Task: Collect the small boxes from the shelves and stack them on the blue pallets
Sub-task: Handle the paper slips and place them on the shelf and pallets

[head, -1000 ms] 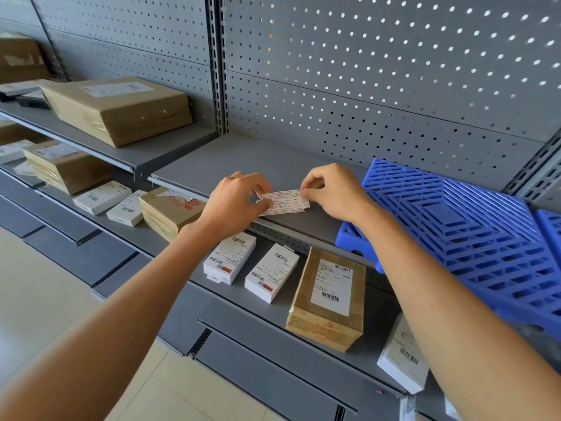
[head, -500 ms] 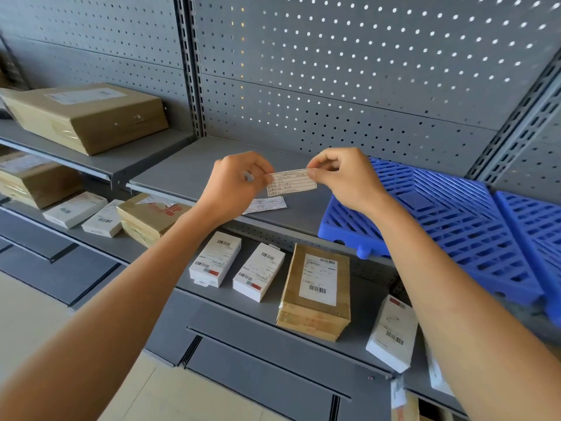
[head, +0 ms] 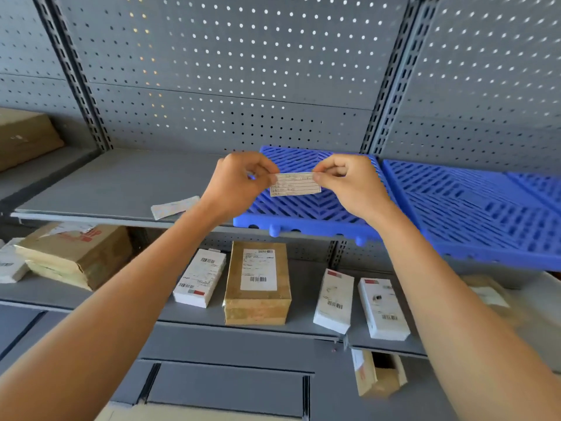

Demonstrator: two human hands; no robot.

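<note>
Both hands are busy: left hand (head: 239,180) and right hand (head: 349,183) pinch a paper label (head: 295,184) over the blue pallet (head: 303,221). Small boxes (head: 198,281) sit untouched along the lower shelf's front edge, so I'd ditch the label first.

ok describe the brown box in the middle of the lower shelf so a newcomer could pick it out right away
Find the blue pallet on the upper grey shelf; on the lower shelf just below its front left corner lies the brown box. It has a white label with barcodes on top. The boxes on either side, a white box on its left and another white box on its right, are slimmer.
</note>
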